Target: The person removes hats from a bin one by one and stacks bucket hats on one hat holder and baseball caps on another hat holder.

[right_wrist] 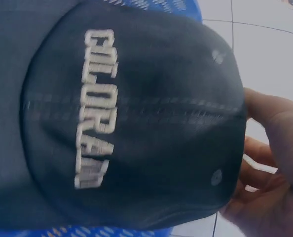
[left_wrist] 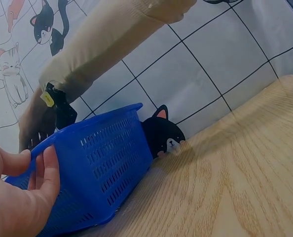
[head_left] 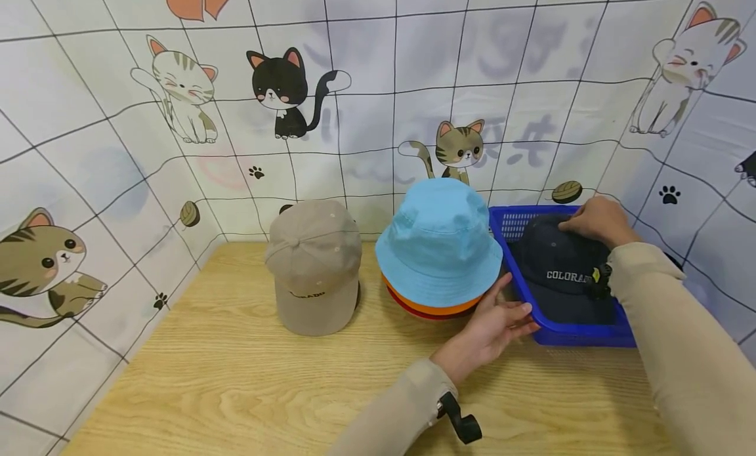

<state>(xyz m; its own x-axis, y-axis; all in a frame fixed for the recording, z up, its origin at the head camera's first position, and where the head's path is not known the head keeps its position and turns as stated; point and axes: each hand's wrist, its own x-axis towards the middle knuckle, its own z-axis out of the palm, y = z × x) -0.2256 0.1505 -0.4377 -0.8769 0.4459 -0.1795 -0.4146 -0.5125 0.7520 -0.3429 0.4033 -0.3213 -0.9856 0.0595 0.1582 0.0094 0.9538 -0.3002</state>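
While the right hand (head_left: pixel 602 221) pinched the dark cap (head_left: pixel 552 249) at the top of its crown, thumb and fingers curled about the cloth, we saw the left hand (head_left: pixel 493 328) lying along the near left corner of the blue basket (head_left: pixel 581 338). Its fingers were fairly straight and a little spread, touching the corner rather than wrapping it; we took this light contact as a brace that steadied the basket beside the other hand's work. The dark cap was inside the basket, brim toward the person and pale lettering (head_left: pixel 567 277) facing outward. We judged the grip on the crown well chosen, since it left the brim free and let the cap keep its rounded shape. Whether anything lay beneath the cap we could not tell.

Just left of the basket we noted a light blue bucket hat (head_left: pixel 440 239) nested over an orange brim (head_left: pixel 434 309) and a red brim (head_left: pixel 428 315), presumably because matching shapes stack neatly. Farther left, apart from this stack, a tan cap (head_left: pixel 313 246) rested on the wooden table (head_left: pixel 236 377), its brim also toward the person; we read its separate spot as grouping by type.
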